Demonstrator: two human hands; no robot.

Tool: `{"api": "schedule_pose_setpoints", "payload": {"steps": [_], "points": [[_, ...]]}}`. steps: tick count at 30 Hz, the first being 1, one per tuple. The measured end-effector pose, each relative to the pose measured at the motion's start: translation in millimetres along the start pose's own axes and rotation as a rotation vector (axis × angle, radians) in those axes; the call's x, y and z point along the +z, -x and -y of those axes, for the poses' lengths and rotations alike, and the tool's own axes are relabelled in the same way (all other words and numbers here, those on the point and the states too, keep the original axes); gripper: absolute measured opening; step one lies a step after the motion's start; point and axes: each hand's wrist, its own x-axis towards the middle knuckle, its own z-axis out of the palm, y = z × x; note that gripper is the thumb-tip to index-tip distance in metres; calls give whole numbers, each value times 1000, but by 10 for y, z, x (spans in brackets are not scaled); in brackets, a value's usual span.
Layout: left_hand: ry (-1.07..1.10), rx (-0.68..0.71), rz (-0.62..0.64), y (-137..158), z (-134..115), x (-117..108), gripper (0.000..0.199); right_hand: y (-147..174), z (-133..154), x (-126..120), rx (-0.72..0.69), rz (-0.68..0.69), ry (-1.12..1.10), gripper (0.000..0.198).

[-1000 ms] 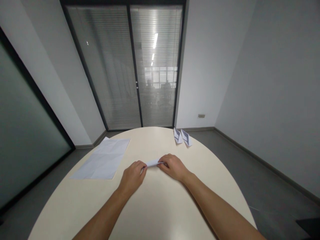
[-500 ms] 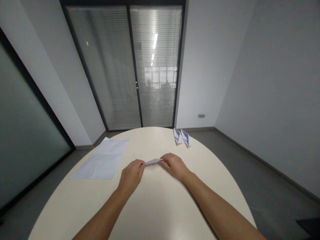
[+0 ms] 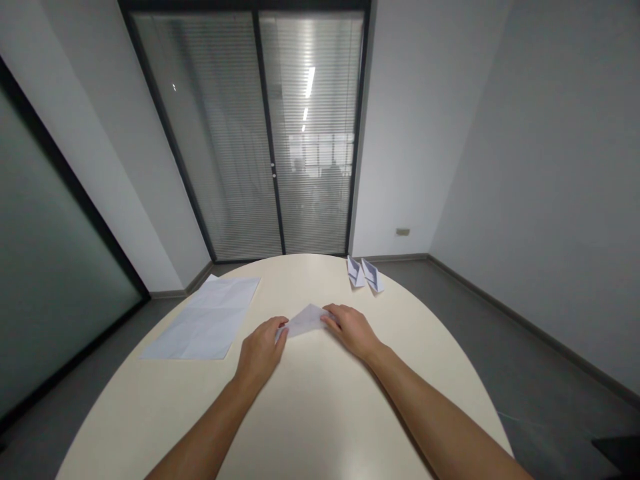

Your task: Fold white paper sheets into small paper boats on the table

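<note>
A folded white paper (image 3: 306, 321) with a raised peak in its middle spans the gap between my hands, over the middle of the table. My left hand (image 3: 263, 347) pinches its left end between thumb and fingers. At the opposite end, my right hand (image 3: 353, 330) grips the paper the same way, thumb towards me. Both fingertips partly cover the paper's ends. Beyond my right hand, two folded paper boats (image 3: 355, 273) lie side by side near the table's far edge.
Flat white sheets of paper (image 3: 205, 320) with crease lines lie on the left of the round cream table (image 3: 300, 413). Behind the table stand a glass partition with blinds (image 3: 225, 147) and a pale wall (image 3: 410, 133) with a socket.
The paper between my hands was a thin, narrow strip; now its face shows wider, with a peak in the middle. My hands have barely moved.
</note>
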Motion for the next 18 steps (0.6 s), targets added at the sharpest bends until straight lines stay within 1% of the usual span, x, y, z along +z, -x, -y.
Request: {"api": "schedule_pose_setpoints", "payload": {"steps": [6,15,18], "points": [[-19,-37,11,2,-17,-17,18,-4,-19,8,25,-3,-18,28],[-46,-146,0,-6,69,28,19,-2,-60,31,55,-28,-62,27],[-53,-154,-8,-3,82,28,17,2,-74,40,60,-38,-81,28]]}}
